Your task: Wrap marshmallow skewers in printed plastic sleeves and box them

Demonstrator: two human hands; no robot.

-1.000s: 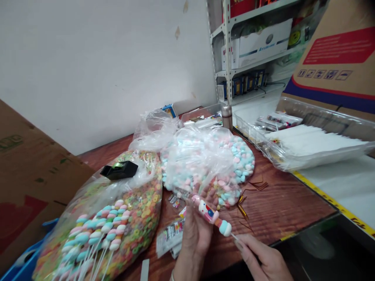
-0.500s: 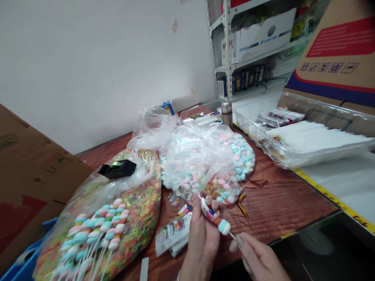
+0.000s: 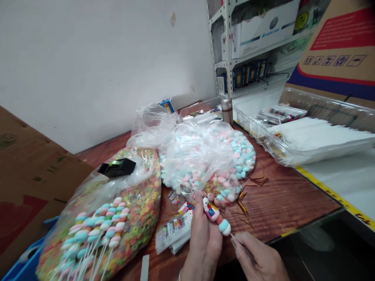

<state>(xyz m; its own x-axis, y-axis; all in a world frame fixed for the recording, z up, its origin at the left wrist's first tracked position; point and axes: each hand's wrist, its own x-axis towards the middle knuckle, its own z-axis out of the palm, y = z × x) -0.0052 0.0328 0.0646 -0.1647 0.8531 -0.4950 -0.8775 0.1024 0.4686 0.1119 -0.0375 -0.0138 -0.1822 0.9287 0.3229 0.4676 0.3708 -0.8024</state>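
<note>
A candy skewer [image 3: 217, 217] with a white-and-pink printed piece and a blue-and-white marshmallow sits between my hands above the wooden table [image 3: 281, 207]. My left hand [image 3: 205, 244] is closed around its upper end. My right hand [image 3: 259, 259] pinches the thin white stick at the lower end. Just behind lies a clear bag of pink and blue marshmallows [image 3: 211, 160]. To the left is a bag of coloured cereal rings [image 3: 140, 203] with finished twisted marshmallow skewers [image 3: 96, 230] lying on it.
A black tape dispenser [image 3: 116, 167] rests on the ring bag. Small printed packets [image 3: 174, 230] lie by my left hand, gold twist ties [image 3: 243, 205] to the right. Clear trays with white sheets [image 3: 316, 136], cardboard boxes [image 3: 340, 47] and a metal shelf [image 3: 243, 47] stand behind.
The skewer has tilted and shifted slightly up between my hands. My left hand's fingers moved along its top, and my right hand slid closer along the stick.
</note>
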